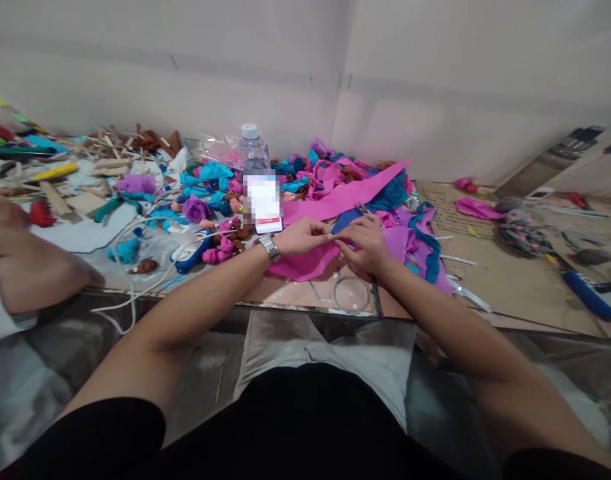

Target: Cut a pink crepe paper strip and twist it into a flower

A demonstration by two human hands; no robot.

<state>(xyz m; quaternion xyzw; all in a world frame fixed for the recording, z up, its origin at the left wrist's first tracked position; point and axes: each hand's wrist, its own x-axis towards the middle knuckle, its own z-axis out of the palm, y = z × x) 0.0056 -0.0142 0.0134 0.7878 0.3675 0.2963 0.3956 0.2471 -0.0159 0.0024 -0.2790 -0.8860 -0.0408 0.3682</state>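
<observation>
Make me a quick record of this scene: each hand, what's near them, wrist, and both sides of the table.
Left hand: fingers bent, over pink material; anything held is too small to tell
Right hand: fingers bent, close to the left fingers; grip unclear
Left wrist: metal watch
Beyond left wrist: lit phone, capped bottle behind it
Right side: cardboard with writing
Far left: another person's arm

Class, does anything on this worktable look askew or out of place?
Yes: the white cable at left. A loop droops over the front edge of the table, where it could perhaps be snagged.
</observation>
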